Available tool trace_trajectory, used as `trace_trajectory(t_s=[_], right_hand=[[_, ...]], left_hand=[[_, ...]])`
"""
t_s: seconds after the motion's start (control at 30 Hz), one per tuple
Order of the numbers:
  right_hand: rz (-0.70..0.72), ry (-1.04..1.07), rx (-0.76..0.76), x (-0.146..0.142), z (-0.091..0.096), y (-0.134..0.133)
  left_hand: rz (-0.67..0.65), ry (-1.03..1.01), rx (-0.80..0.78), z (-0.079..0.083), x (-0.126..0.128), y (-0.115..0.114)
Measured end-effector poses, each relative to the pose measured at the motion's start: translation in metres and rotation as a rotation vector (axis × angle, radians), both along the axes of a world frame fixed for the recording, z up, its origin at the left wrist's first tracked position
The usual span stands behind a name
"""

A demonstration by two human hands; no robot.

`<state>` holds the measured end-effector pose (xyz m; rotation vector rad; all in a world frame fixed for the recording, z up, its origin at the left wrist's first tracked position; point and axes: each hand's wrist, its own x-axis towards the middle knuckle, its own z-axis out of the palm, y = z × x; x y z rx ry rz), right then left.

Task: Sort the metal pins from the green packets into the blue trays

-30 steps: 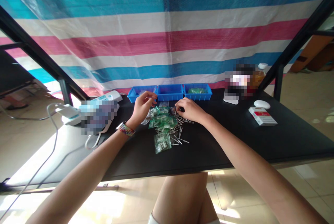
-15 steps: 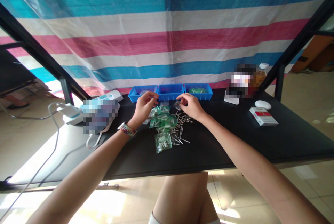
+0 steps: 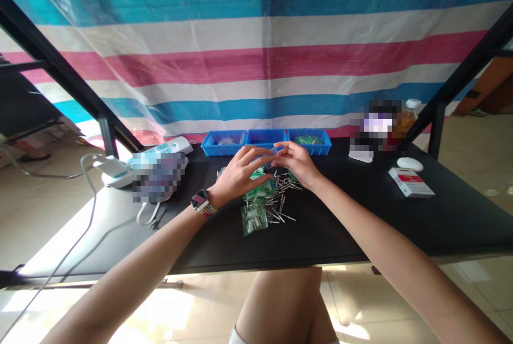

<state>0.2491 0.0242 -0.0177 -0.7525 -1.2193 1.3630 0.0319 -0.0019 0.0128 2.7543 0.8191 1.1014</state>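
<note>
A striped sheet [image 3: 200,66] in blue, white and red hangs behind the black bench [image 3: 340,234]. On the bench, to the left, lies a white power strip [image 3: 181,145] with a cable. Three blue trays stand in a row at the back: the left tray [image 3: 218,151] contains clear plastic, the middle tray [image 3: 264,133] stands between the others, and the right tray [image 3: 310,150] contains green packets. The left hand [image 3: 244,170] extends over the pile, fingers stretched and thumb held apart. The right hand [image 3: 298,164] is opposite, just in front of the right tray, its thumb and fingers pinched together. A red-and-white box [image 3: 411,182] lies well apart on the right. Green bags [image 3: 262,189] are heaped below the hands, one filled bag [image 3: 254,220] lying nearest the front edge. A small clear bag [image 3: 274,150] appears to be gripped by the right fingers; whether the left fingertips touch it cannot be determined. Loose metal pins [image 3: 286,181] are scattered beside the green bags.
</note>
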Motion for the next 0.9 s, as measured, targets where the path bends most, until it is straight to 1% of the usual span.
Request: trace_trajectory(t_s=[0.1,0.17,0.2,0.27,0.37,0.43,0.5,0.6,0.7,0.8,0.9], right_hand=[[0.100,0.019,-0.041,-0.006,0.004,-0.010],[0.108,-0.017,-0.018,-0.007,0.006,-0.014],[0.086,-0.049,0.021,-0.007,0.007,-0.015],[-0.020,-0.159,0.173,-0.005,0.007,-0.018],[-0.190,-0.445,0.514,-0.002,0.009,-0.023],[-0.229,-0.622,0.687,-0.002,0.009,-0.027],[-0.254,-0.716,0.763,-0.001,0.008,-0.029],[-0.305,-0.740,0.781,-0.001,0.007,-0.029],[-0.275,-0.750,0.758,-0.002,0.006,-0.026],[-0.234,-0.721,0.692,-0.003,0.005,-0.024],[-0.248,-0.717,0.677,-0.003,0.006,-0.026]], left_hand=[[0.033,-0.099,-0.049,-0.004,0.002,-0.001],[0.084,-0.224,-0.120,-0.006,0.003,0.000],[0.106,-0.302,-0.177,-0.006,0.003,0.000],[0.107,-0.465,-0.337,-0.006,0.005,0.000],[0.038,-0.643,-0.570,-0.002,0.008,0.001],[0.010,-0.694,-0.649,-0.001,0.009,0.001],[-0.008,-0.700,-0.695,0.000,0.009,0.001],[-0.027,-0.675,-0.730,-0.002,0.009,0.001],[-0.013,-0.632,-0.709,-0.003,0.009,0.000],[0.003,-0.600,-0.692,-0.002,0.007,0.001],[0.007,-0.595,-0.710,-0.001,0.005,0.003]])
